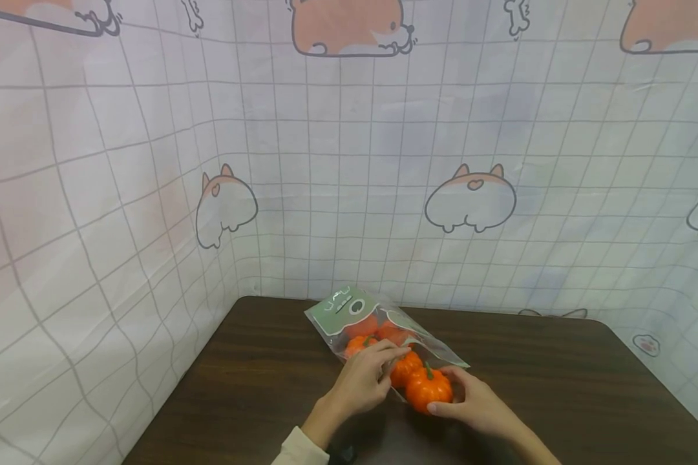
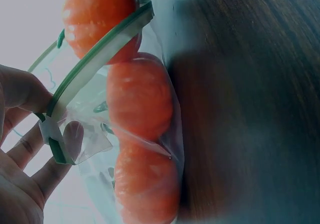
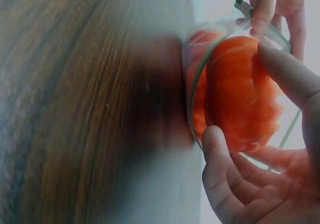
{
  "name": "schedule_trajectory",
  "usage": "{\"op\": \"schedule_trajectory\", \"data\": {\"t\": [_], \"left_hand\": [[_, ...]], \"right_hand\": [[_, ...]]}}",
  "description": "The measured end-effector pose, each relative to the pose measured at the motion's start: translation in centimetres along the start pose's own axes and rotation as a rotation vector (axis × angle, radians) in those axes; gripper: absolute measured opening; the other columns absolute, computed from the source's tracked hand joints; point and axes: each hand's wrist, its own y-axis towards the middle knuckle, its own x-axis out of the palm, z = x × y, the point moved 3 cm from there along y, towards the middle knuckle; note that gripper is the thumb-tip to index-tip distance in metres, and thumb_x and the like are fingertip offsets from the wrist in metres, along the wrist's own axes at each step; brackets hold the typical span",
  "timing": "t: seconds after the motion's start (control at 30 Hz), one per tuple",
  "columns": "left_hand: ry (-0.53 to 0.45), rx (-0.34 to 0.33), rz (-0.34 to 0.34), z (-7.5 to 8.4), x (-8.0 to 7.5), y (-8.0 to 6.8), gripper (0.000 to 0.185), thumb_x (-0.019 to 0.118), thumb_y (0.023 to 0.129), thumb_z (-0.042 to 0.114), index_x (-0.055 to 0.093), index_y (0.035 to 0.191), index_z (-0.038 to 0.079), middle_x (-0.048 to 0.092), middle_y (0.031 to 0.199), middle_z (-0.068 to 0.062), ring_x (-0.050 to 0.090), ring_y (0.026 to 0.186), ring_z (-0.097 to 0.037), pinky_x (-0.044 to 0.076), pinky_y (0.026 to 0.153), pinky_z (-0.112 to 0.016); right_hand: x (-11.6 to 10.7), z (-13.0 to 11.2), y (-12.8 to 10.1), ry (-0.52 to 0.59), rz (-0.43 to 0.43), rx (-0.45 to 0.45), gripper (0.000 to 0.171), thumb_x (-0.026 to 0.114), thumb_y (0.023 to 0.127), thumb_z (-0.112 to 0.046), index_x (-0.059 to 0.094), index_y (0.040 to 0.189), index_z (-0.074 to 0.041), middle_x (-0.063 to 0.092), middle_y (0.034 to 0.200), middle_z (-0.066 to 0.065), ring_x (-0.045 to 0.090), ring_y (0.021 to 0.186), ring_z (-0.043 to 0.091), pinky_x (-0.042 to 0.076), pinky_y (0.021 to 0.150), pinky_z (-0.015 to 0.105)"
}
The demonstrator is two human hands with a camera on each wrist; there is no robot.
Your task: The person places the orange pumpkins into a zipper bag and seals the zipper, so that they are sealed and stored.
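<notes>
So the front orange pumpkin [image 1: 428, 391] can be found right at the open mouth of a clear bag [image 1: 333, 316], which is laid on the dark desk [image 1: 256, 361]. In the left wrist view it's partly crossed by the bag's green rim [image 2: 95, 59], with the rest left poking out. More orange pumpkins [image 1: 406, 367] are packed behind it, inside the plastic.

It's gripped by the right hand [image 1: 479, 403], thumb and fingers set on opposite sides, with the gap held about as wide as the pumpkin. The rim is pinched by the fingers of the left hand [image 1: 360, 381], so that grip is a narrow one.

As for handling, the pumpkin would be guessed as light and pretty stiff, probably a moulded fake, though weight can't be confirmed from pictures. The skin is glossy, so some slipping should be expected; the ribs could be used for bite. It's best taken round its fattest part, like it's held here. The green stem [image 1: 428, 370] is better left alone, since it might be snapped.

The bag looks thin and floppy and would be crumpled easily, so it's best held by that stiffer-looking rim, well off the loose film.
</notes>
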Motion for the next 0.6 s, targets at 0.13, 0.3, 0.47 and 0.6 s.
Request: {"op": "schedule_trajectory", "data": {"t": [0.13, 0.3, 0.47, 0.6], "left_hand": [[0.003, 0.001, -0.004, 0.12, -0.04, 0.01, 0.061, 0.067, 0.079, -0.006, 0.068, 0.135, 0.018, 0.067, 0.102, 0.001, 0.039, 0.066, -0.001, 0.030, 0.055, -0.011], [0.005, 0.020, -0.001, 0.25, -0.04, 0.03, 0.061, 0.067, 0.078, -0.007, 0.068, 0.134, 0.017, 0.068, 0.104, 0.001, 0.039, 0.066, -0.002, 0.029, 0.055, -0.011], [0.025, 0.036, 0.002, 0.43, -0.12, 0.06, 0.058, 0.068, 0.079, -0.006, 0.069, 0.133, 0.016, 0.069, 0.106, 0.001, 0.040, 0.067, -0.003, 0.029, 0.057, -0.011], [0.021, 0.039, 0.000, 0.49, -0.13, 0.05, 0.057, 0.068, 0.080, -0.007, 0.069, 0.133, 0.015, 0.069, 0.106, 0.001, 0.039, 0.066, -0.003, 0.030, 0.056, -0.011]], "right_hand": [[0.23, -0.38, 0.12, -0.060, 0.054, 0.020, 0.068, 0.081, 0.085, -0.037, 0.054, 0.138, -0.004, 0.071, 0.117, 0.010, 0.068, 0.094, 0.014, 0.053, 0.075, 0.025], [0.50, -0.74, 0.25, -0.138, 0.138, 0.054, 0.071, 0.085, 0.081, -0.041, 0.057, 0.136, -0.005, 0.072, 0.118, 0.008, 0.065, 0.097, 0.015, 0.052, 0.079, 0.029], [0.81, -0.94, 0.42, -0.218, 0.221, 0.076, 0.075, 0.086, 0.077, -0.046, 0.061, 0.135, -0.006, 0.070, 0.127, 0.011, 0.067, 0.105, 0.020, 0.054, 0.088, 0.042], [1.06, -0.98, 0.51, -0.262, 0.257, 0.078, 0.079, 0.086, 0.076, -0.050, 0.061, 0.137, -0.007, 0.067, 0.134, 0.014, 0.066, 0.118, 0.031, 0.053, 0.096, 0.053]]}}
